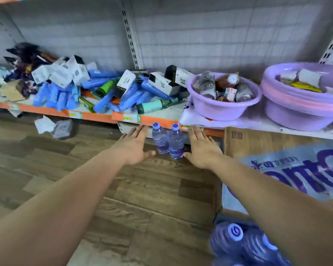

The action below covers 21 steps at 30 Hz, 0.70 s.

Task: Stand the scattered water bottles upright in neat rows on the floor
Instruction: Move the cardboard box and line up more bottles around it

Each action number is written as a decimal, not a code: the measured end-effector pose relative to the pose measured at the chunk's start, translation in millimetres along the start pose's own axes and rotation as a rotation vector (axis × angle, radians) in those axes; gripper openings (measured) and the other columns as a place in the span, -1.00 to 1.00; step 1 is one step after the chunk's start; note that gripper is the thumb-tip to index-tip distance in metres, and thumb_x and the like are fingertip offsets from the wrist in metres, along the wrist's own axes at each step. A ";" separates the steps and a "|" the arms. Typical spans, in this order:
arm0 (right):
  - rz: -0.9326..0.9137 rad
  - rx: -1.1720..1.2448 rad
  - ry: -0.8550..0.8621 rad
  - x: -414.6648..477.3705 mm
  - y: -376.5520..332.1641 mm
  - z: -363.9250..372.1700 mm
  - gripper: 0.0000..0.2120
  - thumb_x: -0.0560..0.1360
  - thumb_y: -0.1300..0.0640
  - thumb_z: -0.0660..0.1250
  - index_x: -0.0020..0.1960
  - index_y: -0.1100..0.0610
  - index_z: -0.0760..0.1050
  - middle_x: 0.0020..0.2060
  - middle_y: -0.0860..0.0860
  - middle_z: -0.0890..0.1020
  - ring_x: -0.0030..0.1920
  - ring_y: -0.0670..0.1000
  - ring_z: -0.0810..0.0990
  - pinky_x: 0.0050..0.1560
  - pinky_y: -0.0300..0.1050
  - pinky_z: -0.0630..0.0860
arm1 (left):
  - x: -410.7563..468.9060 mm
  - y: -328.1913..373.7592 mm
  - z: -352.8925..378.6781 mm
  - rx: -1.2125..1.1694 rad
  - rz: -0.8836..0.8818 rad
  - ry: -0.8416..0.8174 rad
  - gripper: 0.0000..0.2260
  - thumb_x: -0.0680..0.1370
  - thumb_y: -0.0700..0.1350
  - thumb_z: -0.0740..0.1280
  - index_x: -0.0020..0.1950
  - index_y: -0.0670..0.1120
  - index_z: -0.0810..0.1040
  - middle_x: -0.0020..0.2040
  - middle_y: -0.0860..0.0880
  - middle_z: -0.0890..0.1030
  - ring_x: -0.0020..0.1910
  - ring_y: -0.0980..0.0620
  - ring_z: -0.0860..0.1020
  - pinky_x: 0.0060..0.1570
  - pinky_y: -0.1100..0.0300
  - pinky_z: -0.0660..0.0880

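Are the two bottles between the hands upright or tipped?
Upright: left bottle and right bottle stand caps-up on the floor, side by side.

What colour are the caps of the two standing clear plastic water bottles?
The caps are light blue with a white logo; head view.

At the frame's centre two clear water bottles stand upright, touching: the left bottle [160, 140] and the right bottle [176, 144], each with pale blue cap and purple label. A blurred bottle cluster [236, 244] sits at lower right.
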State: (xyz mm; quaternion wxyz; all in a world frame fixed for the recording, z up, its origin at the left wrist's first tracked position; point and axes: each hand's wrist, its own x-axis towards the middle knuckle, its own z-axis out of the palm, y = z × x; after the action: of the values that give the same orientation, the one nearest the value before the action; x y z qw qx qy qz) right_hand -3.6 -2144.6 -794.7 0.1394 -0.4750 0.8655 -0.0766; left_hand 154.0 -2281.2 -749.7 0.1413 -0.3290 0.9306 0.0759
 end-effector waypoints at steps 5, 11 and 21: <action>0.069 -0.030 -0.038 75.6 -19.1 22.8 -0.26 0.58 -0.02 0.19 0.58 0.08 -0.17 0.57 0.04 -0.15 0.58 0.07 -0.11 0.54 0.05 -0.01 | 85.8 -39.4 2.2 0.034 0.142 0.021 -0.25 0.58 0.15 0.16 0.55 -0.10 -0.21 0.58 -0.07 -0.17 0.57 0.00 -0.11 0.54 0.08 -0.08; 0.132 -0.038 -0.045 138.5 -23.3 49.9 -0.37 0.60 0.00 0.17 0.56 0.04 -0.04 0.56 0.04 0.00 0.52 0.18 0.13 0.44 0.10 0.28 | 178.2 -48.7 28.5 0.042 0.317 0.018 -0.29 0.58 0.07 0.22 0.56 0.02 -0.18 0.58 0.00 -0.22 0.57 -0.04 -0.07 0.53 0.00 0.02; 0.135 -0.010 0.076 146.4 -44.9 65.8 -0.69 0.59 0.08 0.20 0.26 0.22 0.31 0.26 0.21 0.27 0.08 0.30 0.52 -0.06 0.00 0.38 | 191.0 -54.8 51.1 0.041 0.427 0.171 -0.72 0.48 -0.28 0.30 0.17 -0.10 0.43 0.05 -0.15 0.43 0.00 -0.22 0.54 -0.04 -0.03 0.50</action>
State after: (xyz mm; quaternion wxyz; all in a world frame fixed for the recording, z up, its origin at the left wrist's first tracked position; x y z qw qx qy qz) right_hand -21.6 -2292.2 -869.9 0.1089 -0.4129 0.9007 -0.0805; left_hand 57.6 -2424.4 -860.5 0.0491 -0.1267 0.9891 0.0569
